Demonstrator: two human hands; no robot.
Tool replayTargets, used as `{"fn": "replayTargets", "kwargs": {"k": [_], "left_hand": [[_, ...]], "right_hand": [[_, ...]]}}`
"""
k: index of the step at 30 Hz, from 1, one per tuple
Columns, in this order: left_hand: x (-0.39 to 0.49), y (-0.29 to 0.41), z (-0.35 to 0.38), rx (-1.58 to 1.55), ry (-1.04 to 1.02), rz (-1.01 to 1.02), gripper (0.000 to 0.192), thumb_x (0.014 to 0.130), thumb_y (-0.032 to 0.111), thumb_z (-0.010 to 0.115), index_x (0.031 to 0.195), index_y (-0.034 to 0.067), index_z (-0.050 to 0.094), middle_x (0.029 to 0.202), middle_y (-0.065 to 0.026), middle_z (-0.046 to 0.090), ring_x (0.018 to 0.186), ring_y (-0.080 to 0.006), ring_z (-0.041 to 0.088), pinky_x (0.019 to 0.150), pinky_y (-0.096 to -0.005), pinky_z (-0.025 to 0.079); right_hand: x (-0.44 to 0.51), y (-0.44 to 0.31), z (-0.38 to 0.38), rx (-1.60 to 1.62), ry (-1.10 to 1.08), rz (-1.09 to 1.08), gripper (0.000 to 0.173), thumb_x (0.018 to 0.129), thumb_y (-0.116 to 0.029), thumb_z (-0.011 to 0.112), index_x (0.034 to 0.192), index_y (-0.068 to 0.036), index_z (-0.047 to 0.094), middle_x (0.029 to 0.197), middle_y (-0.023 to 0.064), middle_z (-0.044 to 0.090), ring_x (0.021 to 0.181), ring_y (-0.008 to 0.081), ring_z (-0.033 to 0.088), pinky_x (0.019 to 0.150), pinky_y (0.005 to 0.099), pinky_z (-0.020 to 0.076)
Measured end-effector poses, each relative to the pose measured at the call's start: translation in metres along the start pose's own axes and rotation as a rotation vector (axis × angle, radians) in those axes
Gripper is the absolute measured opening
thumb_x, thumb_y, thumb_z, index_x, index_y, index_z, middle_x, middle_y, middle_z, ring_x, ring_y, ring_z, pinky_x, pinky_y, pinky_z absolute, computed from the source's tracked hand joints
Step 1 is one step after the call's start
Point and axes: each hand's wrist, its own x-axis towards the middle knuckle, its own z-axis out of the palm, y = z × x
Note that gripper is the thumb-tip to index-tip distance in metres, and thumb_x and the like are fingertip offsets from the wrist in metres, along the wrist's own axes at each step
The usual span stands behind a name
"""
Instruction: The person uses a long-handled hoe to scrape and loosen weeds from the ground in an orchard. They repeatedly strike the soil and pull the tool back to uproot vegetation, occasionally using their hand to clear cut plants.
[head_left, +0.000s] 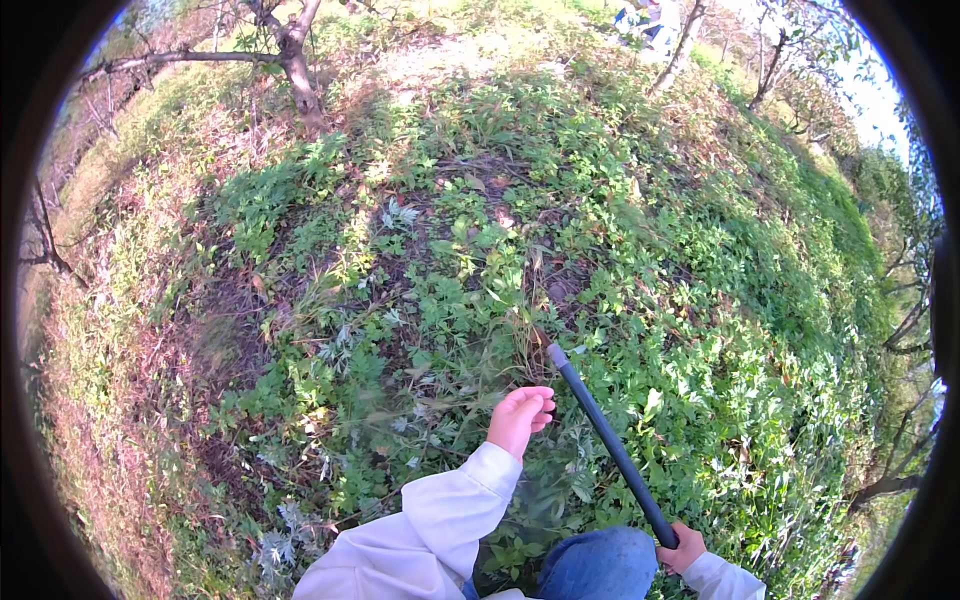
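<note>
My right hand (681, 548) grips the lower end of a long, dark tool handle (615, 448), beside my bent knee in blue jeans (598, 564). The handle slants up and left to a grey metal collar (557, 355). Past the collar a rusty brown metal part (539, 338) shows among grass, and its full shape is hidden. My left hand (523, 418), in a white sleeve, is left of the handle with its fingers curled in towards the thumb. Blurred grass stalks (427, 409) lie beside it; whether the fingers hold any is unclear. Dry grass stems (531, 300) stand just beyond.
Low leafy weeds (367, 375) cover the sloping ground, with patches of bare soil (559, 289) between. A tree trunk (301, 82) with a low side branch stands far left. Another trunk (681, 46) rises far right, near a partly visible person (656, 26). Bare branches (889, 487) edge the right.
</note>
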Motion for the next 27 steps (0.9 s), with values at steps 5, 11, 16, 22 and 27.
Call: {"fn": "replayTargets", "kwargs": {"k": [5, 11, 16, 22, 27], "left_hand": [[-0.006, 0.005, -0.002, 0.004, 0.008, 0.031, 0.021, 0.087, 0.016, 0.044, 0.101, 0.007, 0.056, 0.087, -0.0031, 0.060, 0.074, -0.0108, 0.056, 0.069, -0.0248, 0.045], [-0.013, 0.008, -0.006, 0.019, 0.006, 0.052, 0.021, 0.087, 0.016, 0.044, 0.102, 0.007, 0.056, 0.089, -0.0037, 0.059, 0.076, -0.0116, 0.056, 0.071, -0.0257, 0.045], [-0.015, 0.009, -0.005, 0.011, 0.002, 0.065, 0.021, 0.087, 0.016, 0.045, 0.102, 0.007, 0.056, 0.089, -0.0034, 0.059, 0.076, -0.0120, 0.056, 0.071, -0.0256, 0.045], [-0.017, 0.014, -0.011, -0.030, 0.055, 0.055, 0.019, 0.087, 0.016, 0.045, 0.100, 0.008, 0.057, 0.086, -0.0015, 0.059, 0.070, -0.0086, 0.054, 0.065, -0.0218, 0.043], [-0.007, 0.005, -0.011, -0.038, 0.031, 0.021, 0.018, 0.087, 0.015, 0.045, 0.098, 0.008, 0.058, 0.084, -0.0004, 0.059, 0.067, -0.0068, 0.052, 0.062, -0.0200, 0.042]], "right_hand": [[0.064, -0.058, 0.015, 0.226, -0.045, -0.117, 0.027, 0.071, -0.005, 0.064, 0.091, 0.003, 0.046, 0.051, 0.0051, 0.048, 0.035, 0.0135, 0.047, 0.032, 0.0282, 0.0393], [0.166, -0.137, 0.050, 0.564, -0.148, -0.175, 0.021, 0.073, -0.006, 0.061, 0.082, -0.002, 0.042, 0.053, 0.0038, 0.046, 0.036, 0.0137, 0.044, 0.033, 0.0286, 0.0386], [0.202, -0.168, 0.062, 0.829, -0.414, -0.026, 0.018, 0.075, -0.009, 0.058, 0.081, -0.007, 0.041, 0.053, 0.0016, 0.043, 0.038, 0.0118, 0.040, 0.034, 0.0275, 0.0351], [0.152, -0.074, 0.038, 0.771, -0.693, 0.195, 0.017, 0.079, -0.017, 0.055, 0.070, -0.012, 0.040, 0.052, -0.0016, 0.038, 0.039, 0.0096, 0.036, 0.036, 0.0248, 0.0310], [0.076, -0.005, 0.003, 0.734, -0.618, 0.330, 0.013, 0.079, -0.013, 0.056, 0.080, -0.009, 0.044, 0.053, 0.0007, 0.039, 0.039, 0.0105, 0.037, 0.037, 0.0262, 0.0321]]}}
